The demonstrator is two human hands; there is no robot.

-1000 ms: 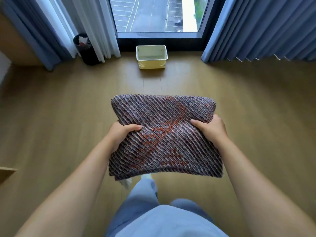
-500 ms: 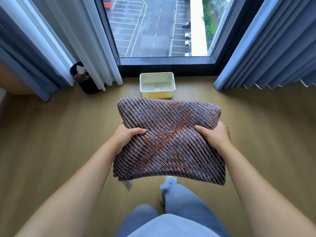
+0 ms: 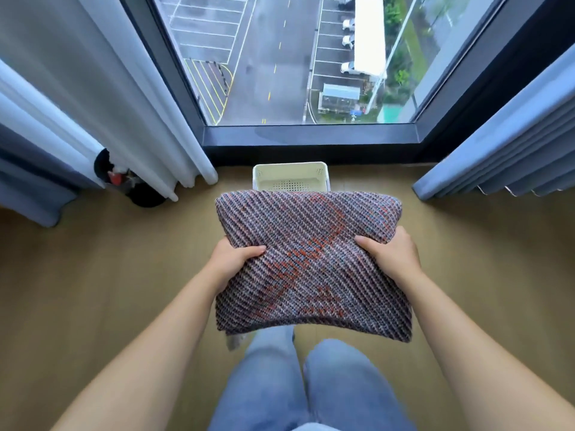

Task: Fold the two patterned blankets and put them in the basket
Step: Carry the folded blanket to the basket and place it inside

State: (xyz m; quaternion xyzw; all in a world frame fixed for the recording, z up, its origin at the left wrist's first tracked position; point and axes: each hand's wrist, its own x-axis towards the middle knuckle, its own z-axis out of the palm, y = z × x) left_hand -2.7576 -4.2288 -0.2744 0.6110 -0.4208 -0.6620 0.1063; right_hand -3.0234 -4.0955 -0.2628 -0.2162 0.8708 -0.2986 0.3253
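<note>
The folded blanket (image 3: 308, 259) is held level in the air on the person's side of the basket (image 3: 289, 166), its far edge covering the basket's near rim. The left hand (image 3: 231, 262) grips its left edge and the right hand (image 3: 392, 259) its right edge, fingers (image 3: 252, 252) clamped on it with thumbs above and the rest hidden beneath. The blanket's long axis runs side to side, and it looks wider than the basket. The basket lies straight ahead and lower, about equally far from both hands, so the move is probably forward and down.
</note>
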